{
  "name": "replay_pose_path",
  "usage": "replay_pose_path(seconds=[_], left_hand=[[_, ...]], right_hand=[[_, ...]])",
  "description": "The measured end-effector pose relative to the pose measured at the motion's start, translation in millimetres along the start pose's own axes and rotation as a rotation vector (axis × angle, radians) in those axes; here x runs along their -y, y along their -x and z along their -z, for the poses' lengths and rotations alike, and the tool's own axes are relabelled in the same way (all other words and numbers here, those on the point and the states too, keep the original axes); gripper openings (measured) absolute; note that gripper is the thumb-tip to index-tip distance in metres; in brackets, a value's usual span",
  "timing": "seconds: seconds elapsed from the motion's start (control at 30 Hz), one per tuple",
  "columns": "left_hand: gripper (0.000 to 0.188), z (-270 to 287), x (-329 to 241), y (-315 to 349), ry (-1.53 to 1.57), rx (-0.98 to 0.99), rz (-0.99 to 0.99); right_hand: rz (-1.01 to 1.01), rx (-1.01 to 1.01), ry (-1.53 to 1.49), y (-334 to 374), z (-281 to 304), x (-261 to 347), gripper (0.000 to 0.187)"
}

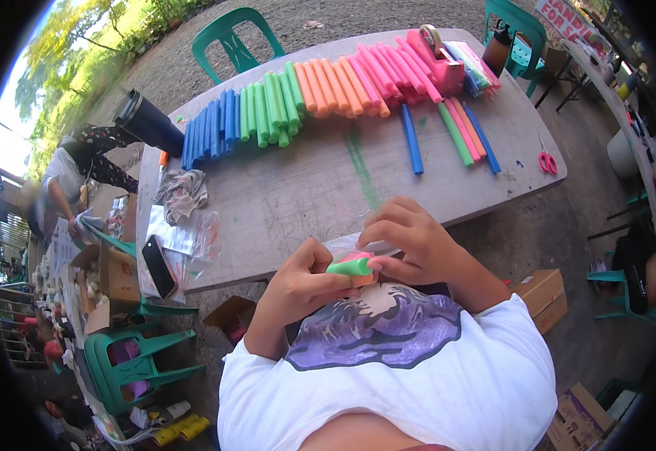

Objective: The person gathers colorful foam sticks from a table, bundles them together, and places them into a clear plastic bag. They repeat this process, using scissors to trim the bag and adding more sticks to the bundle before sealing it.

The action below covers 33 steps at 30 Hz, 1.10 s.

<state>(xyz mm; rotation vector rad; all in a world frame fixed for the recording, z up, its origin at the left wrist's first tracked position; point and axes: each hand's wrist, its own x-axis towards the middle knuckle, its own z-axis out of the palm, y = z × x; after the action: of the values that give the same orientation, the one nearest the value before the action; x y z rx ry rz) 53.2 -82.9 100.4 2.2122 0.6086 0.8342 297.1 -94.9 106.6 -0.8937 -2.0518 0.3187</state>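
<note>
Close to my chest, at the table's near edge, my left hand [301, 284] grips a small bundle of candles with a green candle [352, 267] on top and pink and orange showing beside it. My right hand [412, 239] pinches at the bundle's far end, where clear plastic [343, 242] shows between the hands. Across the table lies a long row of candles sorted by colour: blue candles [211, 128], green candles [271, 107], orange candles [333, 86] and pink candles [395, 71]. Nearer me are a single blue candle [412, 141] and a loose group of candles [466, 135].
On the table [290, 203] are a pink tape dispenser [442, 68], red-handled scissors [547, 161], a dark tumbler [149, 122], a crumpled cloth [181, 195], clear plastic bags [192, 237] and a phone [159, 267]. Green chairs and cardboard boxes stand around; a person [68, 180] bends at the left.
</note>
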Motion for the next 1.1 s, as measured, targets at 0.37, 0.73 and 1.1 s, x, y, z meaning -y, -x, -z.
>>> replay_pose_path(seconds=[0.37, 0.73, 1.1], left_hand=[[0.027, 1, 5, 0, -0.006, -0.045, -0.052], [0.027, -7, 12, -5, -0.016, -0.029, 0.001], [0.023, -10, 14, -7, 0.089, -0.019, -0.061]], right_hand=[[-0.521, -0.298, 0.66, 35, -8, -113, 0.017], [-0.02, -0.576, -0.194, 9, 32, 2, 0.02], [-0.018, 0.123, -0.107, -13, 5, 8, 0.03]])
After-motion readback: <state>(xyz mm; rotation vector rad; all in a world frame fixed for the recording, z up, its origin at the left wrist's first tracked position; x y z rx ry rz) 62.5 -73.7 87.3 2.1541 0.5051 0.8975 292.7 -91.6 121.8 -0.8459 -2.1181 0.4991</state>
